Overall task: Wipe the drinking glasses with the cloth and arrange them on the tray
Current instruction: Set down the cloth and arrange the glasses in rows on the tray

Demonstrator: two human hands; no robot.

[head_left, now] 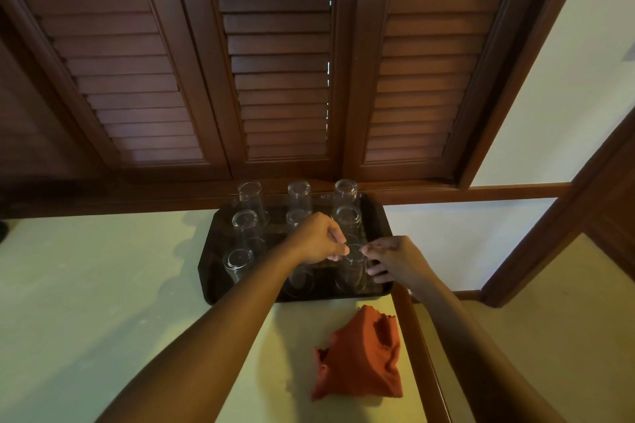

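A dark tray [211, 244] sits on the pale counter and holds several clear drinking glasses standing upside down in rows, such as one at the front left [237, 263] and one at the back [299, 194]. Both my hands meet over the front right glass [354, 271]. My left hand [318, 239] pinches its top with the fingertips. My right hand [391, 259] touches its right side, fingers partly curled. The orange cloth [360, 357] lies crumpled on the counter in front of the tray, apart from both hands.
A wooden edge [417, 336] bounds the counter on the right, with a lower pale surface [536, 326] beyond it. Dark louvred wooden shutters [275, 62] rise right behind the tray. Bare counter [103, 285] stretches to the left.
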